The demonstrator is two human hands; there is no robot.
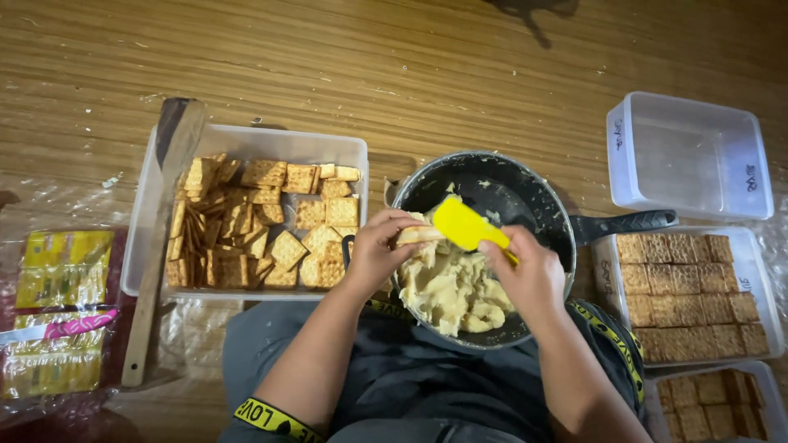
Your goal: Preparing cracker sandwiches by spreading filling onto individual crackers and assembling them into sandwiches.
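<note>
My left hand (377, 246) holds a square cracker (417, 235) flat over the edge of a dark pan (525, 193). My right hand (529, 275) grips a yellow spatula (464, 224), its blade resting on the cracker. The pan holds a mound of pale yellow creamy filling (450, 289) and sits in front of my lap, its black handle (624, 223) pointing right.
A clear tub of loose crackers (254, 221) lies left of the pan, a wooden paddle (160, 238) across its left rim. At right are an empty clear tub (688, 156) and two tubs lined with crackers (685, 291). Yellow cracker packets (61, 308) lie far left on the wooden floor.
</note>
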